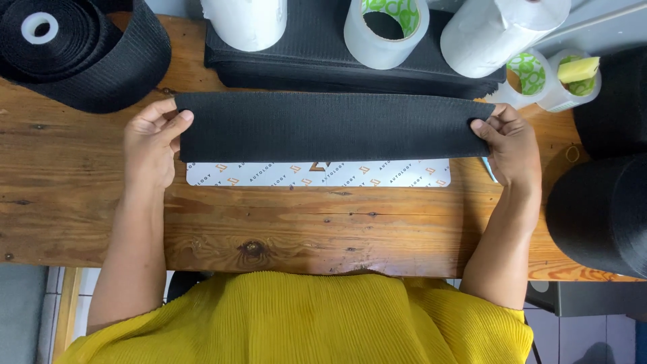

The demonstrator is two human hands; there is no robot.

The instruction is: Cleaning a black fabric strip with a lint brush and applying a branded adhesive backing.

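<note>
Here a wide, ribbed black elastic strip (327,126) lies stretched flat near the worktop's (269,222) far edge, the left hand (149,145) and right hand (510,145) each pinched on an end, over a white printed template (317,174).

Looks like a small textile or sewing workshop: a worn, knotty wooden bench (283,222) crowded with big rolls of black ribbed elastic webbing (87,54), a stack of cut black strips (323,67), clear tape rolls (384,30) and what may be white paper rolls (492,34).
</note>
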